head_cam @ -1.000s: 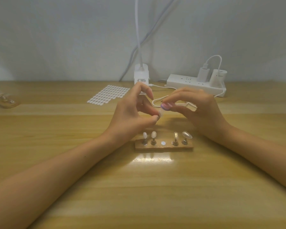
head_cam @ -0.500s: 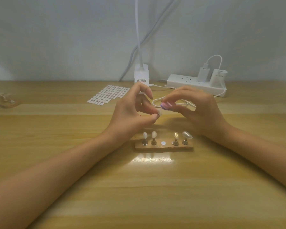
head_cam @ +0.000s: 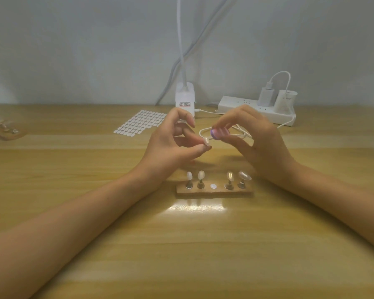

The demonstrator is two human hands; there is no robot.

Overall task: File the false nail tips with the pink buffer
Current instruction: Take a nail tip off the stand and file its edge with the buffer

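Observation:
My left hand pinches a small pale false nail tip between thumb and fingertip, above the table. My right hand grips the pink buffer, whose end touches or nearly touches the held tip. Below both hands lies a wooden holder strip with several metal stands. Each stand carries a nail tip. One white pad spot in the strip's middle has no stand.
A sheet of white adhesive tabs lies behind my left hand. A white lamp base, a power strip with chargers and a looped white cable sit at the back. Another holder strip lies far left.
Both hands stay almost in place. The buffer in my right hand has shifted slightly against the nail tip that my left hand holds.

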